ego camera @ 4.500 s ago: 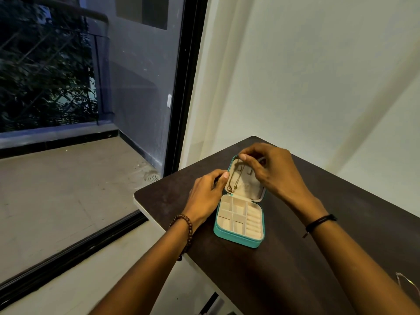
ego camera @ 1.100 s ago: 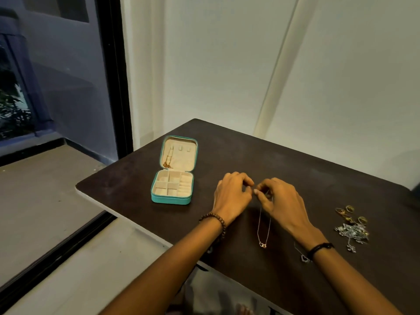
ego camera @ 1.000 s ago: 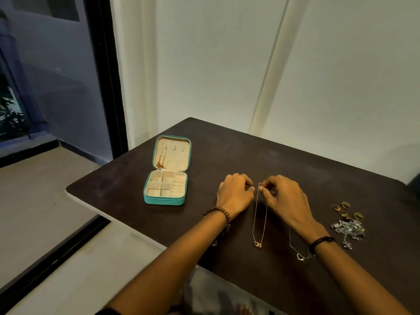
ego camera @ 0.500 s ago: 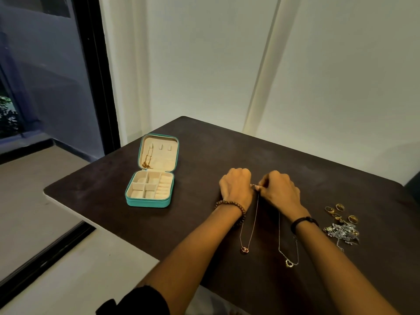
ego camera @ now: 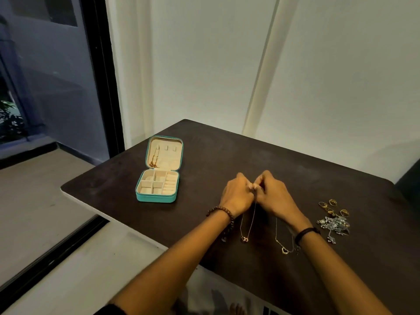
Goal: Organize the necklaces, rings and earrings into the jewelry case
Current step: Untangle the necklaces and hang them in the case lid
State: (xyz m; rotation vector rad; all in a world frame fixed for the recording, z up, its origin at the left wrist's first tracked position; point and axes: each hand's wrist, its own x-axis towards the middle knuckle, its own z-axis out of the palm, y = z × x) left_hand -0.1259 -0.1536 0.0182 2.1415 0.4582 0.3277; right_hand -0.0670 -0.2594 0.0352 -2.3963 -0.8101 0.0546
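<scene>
- Jewelry case (ego camera: 155,198), teal, is lying open toward the left edge of the table (ego camera: 227,151), with its lid tilted back. Nothing is showing in the cream compartments of the base.
- Gold necklace (ego camera: 155,159) is hanging from the leftmost hook inside the lid. The two other hooks are standing bare.
- Left hand (ego camera: 237,194), bead bracelet at the wrist, is curling its fingers and pinching the top end of the ring-pendant necklace (ego camera: 251,219).
- Right hand (ego camera: 271,194), black band at the wrist, is pinching that same end and touching the left hand.
- Ring-pendant necklace is trailing from the pinch toward the near edge. Its pendant is lying on the table between the forearms.
- Heart-pendant necklace (ego camera: 284,250) is lying just beside it, partly under the right wrist, and nobody is touching it.
- Rings (ego camera: 331,206), gold, are lying scattered toward the right edge. A silver heap (ego camera: 334,225) is sitting against them on the near side, too tangled to sort by eye.
- Step in hand, by judgement: the fingers are probably working the clasp, which is too small to see.
- Next move, by judgement: the necklace is going to the case, well apart to the left. That calls for a steady pinch on the end, a lift clear of the heart-pendant chain, and a careful hang on a bare hook.
</scene>
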